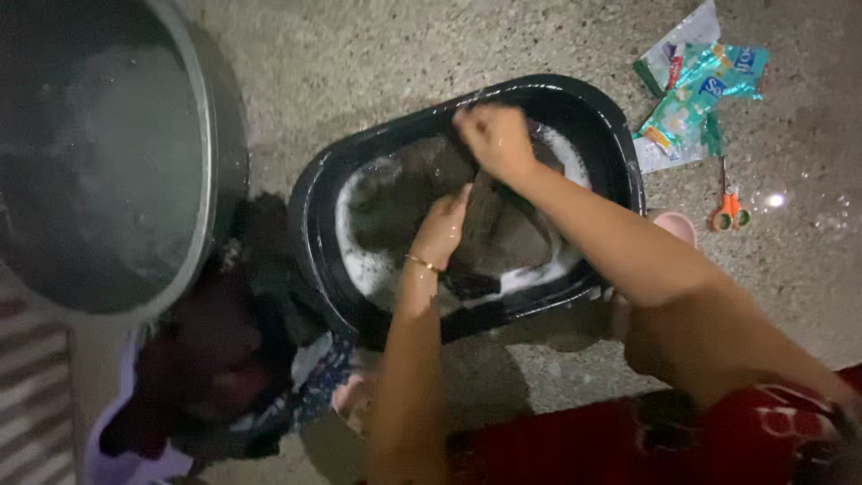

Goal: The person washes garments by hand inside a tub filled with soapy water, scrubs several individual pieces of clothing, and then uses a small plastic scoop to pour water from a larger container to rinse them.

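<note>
A black oval basin (319, 193) of soapy water sits on the rough concrete floor. A wet dark grey-brown cloth (507, 229) lies in it. My left hand (442, 226), with a thin gold bangle on the wrist, grips the cloth near the basin's middle. My right hand (494, 139) is closed on the far part of the same cloth, close to the basin's back rim. White foam (368, 265) rings the water around the cloth.
A large round metal tub (211, 135) of sudsy water stands at the left. A heap of dark clothes (224, 350) lies below it. Torn green-and-white sachets (696, 85) and orange-handled scissors (729, 208) lie right of the basin.
</note>
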